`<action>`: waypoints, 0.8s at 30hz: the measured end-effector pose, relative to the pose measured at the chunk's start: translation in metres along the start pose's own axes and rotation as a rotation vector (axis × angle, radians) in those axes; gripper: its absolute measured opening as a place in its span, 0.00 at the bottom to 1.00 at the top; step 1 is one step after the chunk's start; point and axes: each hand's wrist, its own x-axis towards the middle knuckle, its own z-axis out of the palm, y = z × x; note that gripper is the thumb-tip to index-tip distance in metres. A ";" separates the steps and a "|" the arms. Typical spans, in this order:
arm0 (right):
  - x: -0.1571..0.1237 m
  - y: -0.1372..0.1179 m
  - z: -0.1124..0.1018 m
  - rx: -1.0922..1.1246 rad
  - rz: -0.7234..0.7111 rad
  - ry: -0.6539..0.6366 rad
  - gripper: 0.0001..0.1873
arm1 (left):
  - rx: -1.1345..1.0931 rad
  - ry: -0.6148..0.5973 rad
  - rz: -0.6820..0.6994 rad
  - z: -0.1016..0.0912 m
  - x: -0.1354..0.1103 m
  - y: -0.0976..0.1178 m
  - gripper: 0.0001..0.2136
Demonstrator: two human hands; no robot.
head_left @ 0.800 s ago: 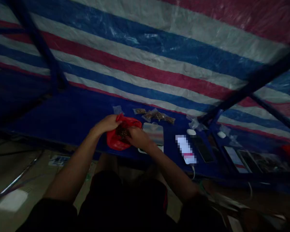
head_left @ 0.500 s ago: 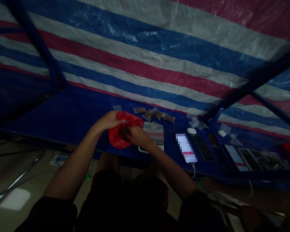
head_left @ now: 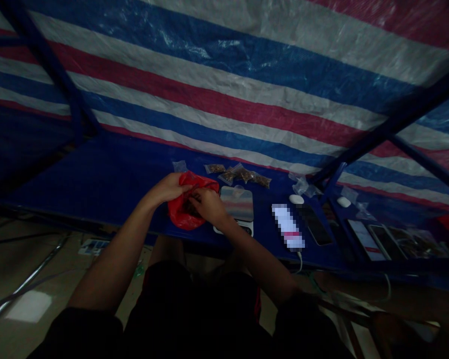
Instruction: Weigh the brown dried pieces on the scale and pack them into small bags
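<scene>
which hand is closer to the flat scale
Right. The right hand sits just beside the flat scale, off its left edge, while the left hand is farther away, on the far side of the red plastic bag.

Dim scene, exposure low throughout. Soft, diffuse light is registered on the striped tarpaulin [head_left: 224,85], with faint sheen along its creases. Pale glare is caught on the floor tile [head_left: 29,306]. The left hand [head_left: 168,188], right hand [head_left: 209,205] and red plastic bag [head_left: 180,212] are rendered shadowed; dark clothing [head_left: 194,314] is crushed nearly black. Wide-angle bowing is seen in the frame pole [head_left: 396,117] near the edge. A pixelated patch [head_left: 287,227] is blurred beyond reading.
</scene>
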 end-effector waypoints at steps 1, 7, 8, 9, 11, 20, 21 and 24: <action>0.000 0.001 -0.001 0.001 0.005 -0.007 0.06 | -0.017 0.004 -0.008 0.000 -0.001 -0.001 0.19; -0.003 0.003 -0.011 -0.045 0.022 -0.010 0.07 | -0.112 -0.113 -0.019 -0.008 -0.013 -0.008 0.24; -0.004 0.002 -0.011 -0.034 0.007 0.003 0.07 | -0.102 -0.126 -0.028 -0.010 -0.013 -0.009 0.23; -0.004 0.001 -0.010 -0.008 -0.010 0.021 0.06 | -0.089 -0.129 -0.035 -0.011 -0.013 -0.010 0.22; -0.003 -0.001 -0.005 0.086 -0.031 0.058 0.07 | -0.072 -0.130 -0.039 -0.011 -0.011 -0.012 0.21; 0.005 0.007 0.014 0.457 0.055 0.141 0.06 | -0.027 -0.054 -0.049 -0.008 -0.007 -0.007 0.19; 0.006 0.008 0.014 0.486 0.071 0.136 0.07 | -0.031 -0.045 -0.055 -0.007 -0.007 -0.006 0.19; 0.008 0.011 0.015 0.563 0.097 0.130 0.09 | -0.042 -0.026 -0.071 -0.006 -0.007 -0.006 0.18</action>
